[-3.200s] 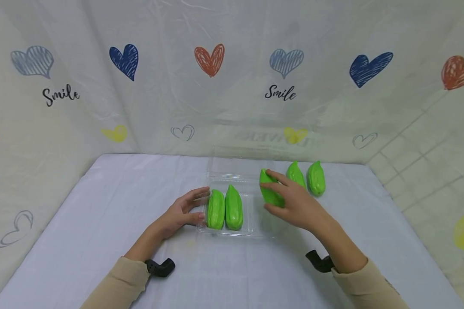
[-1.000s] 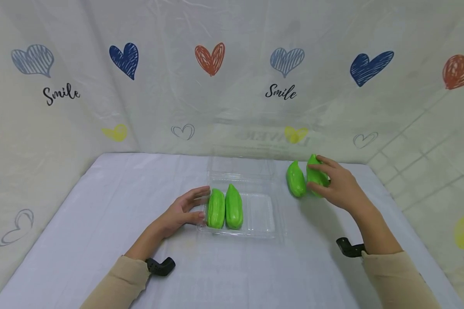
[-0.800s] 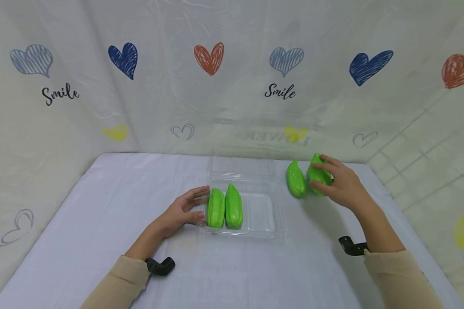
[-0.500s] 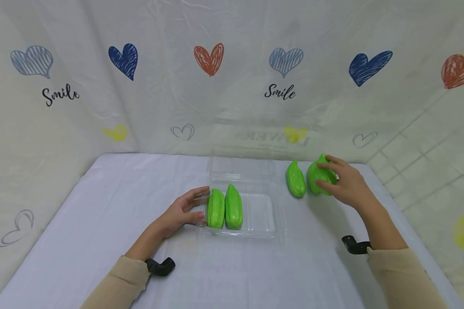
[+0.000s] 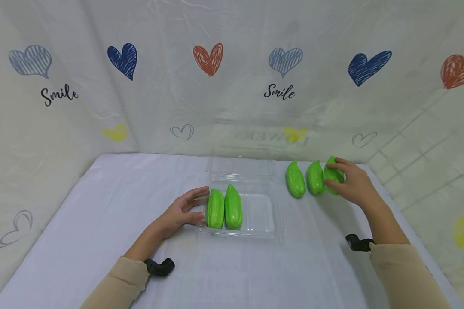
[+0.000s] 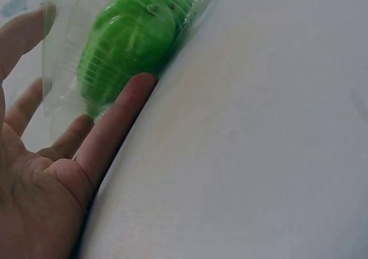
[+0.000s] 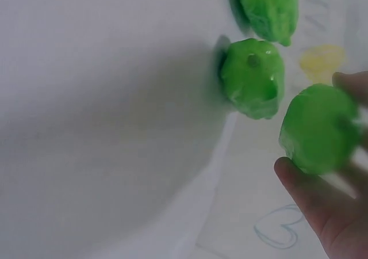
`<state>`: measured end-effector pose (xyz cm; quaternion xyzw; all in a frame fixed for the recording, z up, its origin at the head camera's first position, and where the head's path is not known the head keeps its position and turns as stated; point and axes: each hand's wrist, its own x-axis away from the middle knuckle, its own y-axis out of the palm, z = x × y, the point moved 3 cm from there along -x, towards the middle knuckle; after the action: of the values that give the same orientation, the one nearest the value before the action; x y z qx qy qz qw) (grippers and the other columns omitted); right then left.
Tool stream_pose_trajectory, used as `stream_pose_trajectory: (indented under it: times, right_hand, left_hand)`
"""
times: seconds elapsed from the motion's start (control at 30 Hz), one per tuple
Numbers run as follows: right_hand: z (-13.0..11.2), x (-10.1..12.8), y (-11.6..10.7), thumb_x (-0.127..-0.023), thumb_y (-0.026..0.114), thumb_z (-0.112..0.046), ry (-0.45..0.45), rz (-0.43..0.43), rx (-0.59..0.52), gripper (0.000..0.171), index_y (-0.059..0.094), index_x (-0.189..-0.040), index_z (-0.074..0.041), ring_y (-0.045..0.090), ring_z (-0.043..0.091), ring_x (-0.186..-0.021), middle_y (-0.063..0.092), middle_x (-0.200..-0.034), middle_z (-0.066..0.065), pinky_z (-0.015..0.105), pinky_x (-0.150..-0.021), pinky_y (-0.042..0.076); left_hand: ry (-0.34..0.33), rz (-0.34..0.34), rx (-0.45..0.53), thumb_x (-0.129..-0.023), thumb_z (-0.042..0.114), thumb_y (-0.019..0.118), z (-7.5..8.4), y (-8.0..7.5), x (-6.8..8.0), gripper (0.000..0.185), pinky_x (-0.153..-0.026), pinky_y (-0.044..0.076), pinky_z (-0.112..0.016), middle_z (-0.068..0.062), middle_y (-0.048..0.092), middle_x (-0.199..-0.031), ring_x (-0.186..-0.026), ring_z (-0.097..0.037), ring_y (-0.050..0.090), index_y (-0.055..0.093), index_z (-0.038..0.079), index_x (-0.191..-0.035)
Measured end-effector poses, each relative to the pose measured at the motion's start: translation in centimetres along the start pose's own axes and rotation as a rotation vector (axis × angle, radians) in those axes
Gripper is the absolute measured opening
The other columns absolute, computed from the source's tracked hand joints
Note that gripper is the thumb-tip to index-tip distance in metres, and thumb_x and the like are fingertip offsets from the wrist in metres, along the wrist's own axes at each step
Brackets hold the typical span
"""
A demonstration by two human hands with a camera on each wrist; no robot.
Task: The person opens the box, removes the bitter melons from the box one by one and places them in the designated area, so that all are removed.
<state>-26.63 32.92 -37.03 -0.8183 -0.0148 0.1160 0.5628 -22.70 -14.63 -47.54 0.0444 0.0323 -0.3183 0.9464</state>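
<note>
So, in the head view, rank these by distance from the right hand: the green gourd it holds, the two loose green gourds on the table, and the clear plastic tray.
1. The held green gourd, gripped by the right hand, far right.
2. The middle loose gourd, just left of it.
3. The leftmost loose gourd, beside that.
4. The clear plastic tray, at table centre.

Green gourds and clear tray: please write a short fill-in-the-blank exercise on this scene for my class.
1. The clear tray holds ____ green gourds.
2. The right hand holds a gourd of ____ colour.
3. The left hand touches the tray's ____ side.

Missing words: two; green; left
</note>
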Motion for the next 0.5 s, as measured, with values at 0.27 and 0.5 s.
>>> stream_pose_trajectory:
  times: [0.27,0.5]
  right_hand:
    - [1.3,-0.3,0.2,-0.083,0.064,-0.041,0.028,-0.010,-0.002,0.057,0.052,-0.126,-0.005,0.028,0.053,-0.122,0.031,-0.142,0.025,0.068,-0.091,0.024]
    - [1.9,-0.4,0.4,-0.085,0.063,-0.037,0.039,-0.009,-0.002,0.055,0.051,-0.126,-0.002,0.028,0.055,-0.121,0.029,-0.141,0.027,0.069,-0.089,0.024]
  left_hand:
    - [0.002,0.001,0.004,-0.085,0.004,0.063,0.0,0.0,0.1,0.071,-0.083,0.049,-0.046,-0.005,0.024,-0.148,-0.134,-0.031,0.024,0.026,0.015,-0.145]
    - [0.003,-0.002,0.007,-0.085,0.000,0.061,-0.1,0.0,0.1,0.072,-0.082,0.049,-0.046,-0.006,0.023,-0.149,-0.134,-0.033,0.023,0.025,0.015,-0.145]
